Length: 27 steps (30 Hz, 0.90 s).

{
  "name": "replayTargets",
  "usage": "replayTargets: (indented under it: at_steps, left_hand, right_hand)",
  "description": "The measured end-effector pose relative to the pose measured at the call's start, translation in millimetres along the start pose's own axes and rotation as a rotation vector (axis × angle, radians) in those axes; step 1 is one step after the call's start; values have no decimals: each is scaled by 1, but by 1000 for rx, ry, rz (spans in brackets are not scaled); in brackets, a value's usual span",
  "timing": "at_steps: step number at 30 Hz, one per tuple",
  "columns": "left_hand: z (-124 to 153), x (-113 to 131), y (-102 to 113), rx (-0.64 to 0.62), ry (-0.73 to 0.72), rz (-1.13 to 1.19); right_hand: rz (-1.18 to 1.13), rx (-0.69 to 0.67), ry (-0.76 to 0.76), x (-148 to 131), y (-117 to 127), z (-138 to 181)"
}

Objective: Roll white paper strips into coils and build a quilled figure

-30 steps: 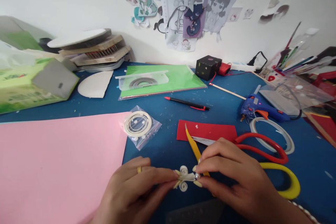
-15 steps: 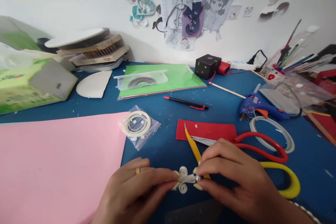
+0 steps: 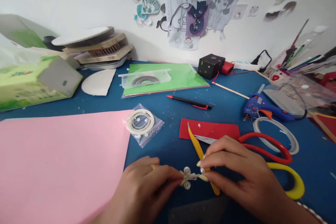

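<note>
Low in the middle of the view, my left hand and my right hand both pinch a small white curled-paper piece just above the blue table. My left fingertips grip its left end, and a ring shows on one finger. My right thumb and forefinger grip its right end. Under my right hand lie scissors with a yellow blade and red and yellow handles, partly hidden, resting on a red paper strip.
A large pink sheet covers the left. A bag with a tape roll lies beside it. Farther back are a black-red pen, green paper, a black box, a blue glue gun, a tape ring and a green tissue box.
The view has shifted slightly. My hands stay pinched on the paper piece, which now looks more squeezed together and a little farther right.
</note>
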State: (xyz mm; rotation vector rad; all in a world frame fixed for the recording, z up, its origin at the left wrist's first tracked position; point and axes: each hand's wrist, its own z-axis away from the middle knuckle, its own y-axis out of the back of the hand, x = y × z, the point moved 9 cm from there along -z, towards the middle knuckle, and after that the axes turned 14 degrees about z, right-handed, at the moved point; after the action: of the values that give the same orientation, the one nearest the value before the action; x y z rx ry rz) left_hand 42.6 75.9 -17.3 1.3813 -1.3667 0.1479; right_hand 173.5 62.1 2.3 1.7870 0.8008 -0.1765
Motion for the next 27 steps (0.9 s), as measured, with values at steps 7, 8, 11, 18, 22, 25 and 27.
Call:
replayTargets:
  at_steps: [7, 8, 11, 18, 22, 25, 27]
  left_hand:
    - [5, -15, -10, -85, 74, -41]
    - [6, -16, -9, -86, 80, -45]
    - [6, -18, -5, -87, 110, -49]
    - [2, -23, -11, -89, 469, 428]
    - [5, -27, -27, -127, 686, 721]
    - [6, -31, -33, -116, 799, 899]
    - [8, -33, -36, -102, 861, 1006]
  right_hand:
    - [34, -15, 4, 3, -4, 0]
    - [35, -18, 9, 3, -4, 0]
    - [50, -17, 24, 1, -5, 1]
    - [141, 55, 218, -27, -2, 0]
    - [174, 64, 287, -38, -3, 2]
    - [174, 78, 298, -39, -2, 3]
    - [164, 84, 295, -39, -2, 1]
